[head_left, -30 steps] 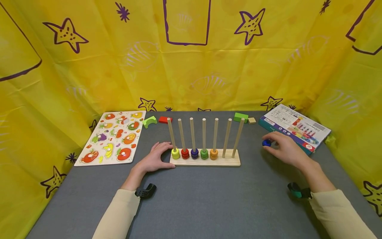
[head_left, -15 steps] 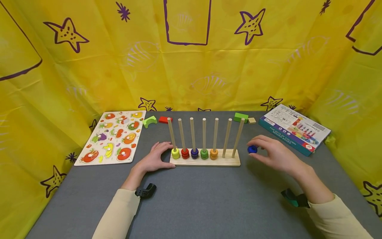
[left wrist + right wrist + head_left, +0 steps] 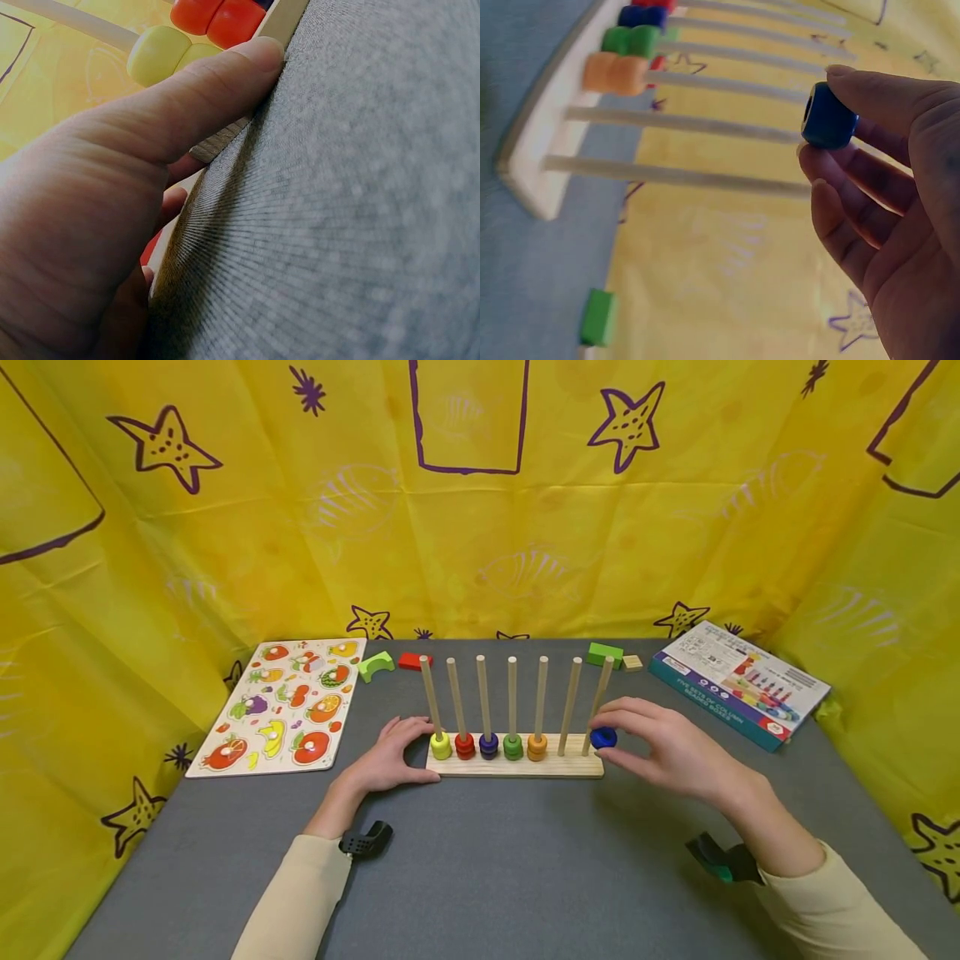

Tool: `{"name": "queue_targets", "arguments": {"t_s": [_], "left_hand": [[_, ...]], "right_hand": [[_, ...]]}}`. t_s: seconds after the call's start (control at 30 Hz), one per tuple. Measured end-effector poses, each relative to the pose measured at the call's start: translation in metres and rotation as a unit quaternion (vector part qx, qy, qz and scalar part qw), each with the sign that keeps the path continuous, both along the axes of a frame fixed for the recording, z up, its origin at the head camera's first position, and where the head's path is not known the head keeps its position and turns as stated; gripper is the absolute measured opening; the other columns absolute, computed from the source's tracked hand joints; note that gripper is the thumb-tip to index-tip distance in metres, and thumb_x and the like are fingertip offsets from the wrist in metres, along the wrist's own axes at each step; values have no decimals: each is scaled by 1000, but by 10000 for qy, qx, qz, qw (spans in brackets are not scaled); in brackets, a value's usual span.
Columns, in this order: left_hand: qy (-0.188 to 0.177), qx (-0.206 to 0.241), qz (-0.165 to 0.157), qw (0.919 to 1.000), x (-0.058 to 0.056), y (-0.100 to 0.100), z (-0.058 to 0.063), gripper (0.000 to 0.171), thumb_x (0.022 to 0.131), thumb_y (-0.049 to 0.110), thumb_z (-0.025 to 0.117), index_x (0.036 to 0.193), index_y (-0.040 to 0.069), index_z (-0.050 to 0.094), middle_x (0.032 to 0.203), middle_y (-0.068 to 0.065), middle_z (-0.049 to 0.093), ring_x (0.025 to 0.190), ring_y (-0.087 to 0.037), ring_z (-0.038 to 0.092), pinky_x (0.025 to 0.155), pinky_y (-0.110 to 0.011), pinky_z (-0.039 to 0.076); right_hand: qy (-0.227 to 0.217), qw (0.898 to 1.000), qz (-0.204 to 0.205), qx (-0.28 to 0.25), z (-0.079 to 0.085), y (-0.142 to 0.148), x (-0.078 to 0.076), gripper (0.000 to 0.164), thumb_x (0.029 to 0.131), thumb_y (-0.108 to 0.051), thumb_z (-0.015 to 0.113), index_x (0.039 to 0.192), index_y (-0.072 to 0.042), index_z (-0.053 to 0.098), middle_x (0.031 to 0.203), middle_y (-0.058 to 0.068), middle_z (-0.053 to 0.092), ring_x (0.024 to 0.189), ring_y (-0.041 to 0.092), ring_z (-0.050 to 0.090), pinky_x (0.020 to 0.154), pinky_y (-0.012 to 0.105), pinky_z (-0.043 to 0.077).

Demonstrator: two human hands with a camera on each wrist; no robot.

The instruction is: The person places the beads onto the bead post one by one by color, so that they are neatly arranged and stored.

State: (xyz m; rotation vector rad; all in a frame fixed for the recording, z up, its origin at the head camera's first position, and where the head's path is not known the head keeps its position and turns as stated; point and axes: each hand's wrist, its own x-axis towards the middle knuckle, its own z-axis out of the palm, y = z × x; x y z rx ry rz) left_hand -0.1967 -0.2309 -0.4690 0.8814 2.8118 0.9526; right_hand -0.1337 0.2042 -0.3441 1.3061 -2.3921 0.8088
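A wooden peg stand (image 3: pixel 555 767) with several upright pegs stands on the grey table. Its pegs carry yellow (image 3: pixel 441 746), red (image 3: pixel 465 746), dark blue (image 3: pixel 489 746), green (image 3: pixel 513 747) and orange beads (image 3: pixel 537 747); the two rightmost pegs are bare. My left hand (image 3: pixel 386 758) grips the left end of the base, thumb along the front edge, as the left wrist view shows. Between thumb and fingertips my right hand (image 3: pixel 667 747) pinches a blue bead (image 3: pixel 830 116), its hole visible. In the head view that bead is beside the rightmost peg.
To the left lies a fruit puzzle board (image 3: pixel 281 710). Behind the stand are a light green arch block (image 3: pixel 377 666), a red block (image 3: pixel 415 661), a green block (image 3: pixel 604 654) and a small wooden piece (image 3: pixel 632 663). A toy box (image 3: pixel 738 681) lies at the right, before yellow curtains (image 3: pixel 480 568).
My right hand has carried the blue bead leftward from near the toy box to the right end of the peg stand. My left hand has stayed on the base.
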Motion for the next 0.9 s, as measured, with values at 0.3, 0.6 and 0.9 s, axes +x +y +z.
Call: {"name": "queue_targets", "arguments": {"t_s": [0.3,0.6,0.9], "left_hand": [[49,-24,3,10000,1,-1,0,75,78,35,88,136,0,57,143,-20,51,138,-37,40,119,-57,7],[55,-6,-8,10000,0,-2,0,75,79,36,88,136,0,57,143,-21,50,138,-37,39,118,-58,8],[47,-8,-45,10000,0,0,0,75,78,36,88,136,0,57,142,-20,51,137,-37,40,119,-58,8]], "right_hand": [[565,9983,47,-126,36,-17,-5,50,100,-51,52,118,-8,71,116,3,66,102,19,62,90,11,45],[880,9959,49,-223,59,-27,-20,32,91,-21,77,117,-4,71,116,6,67,101,20,64,87,18,49],[820,9958,-398,-24,67,-33,-38,37,81,-1,83,117,-4,72,113,7,68,90,17,63,70,34,56]]}}
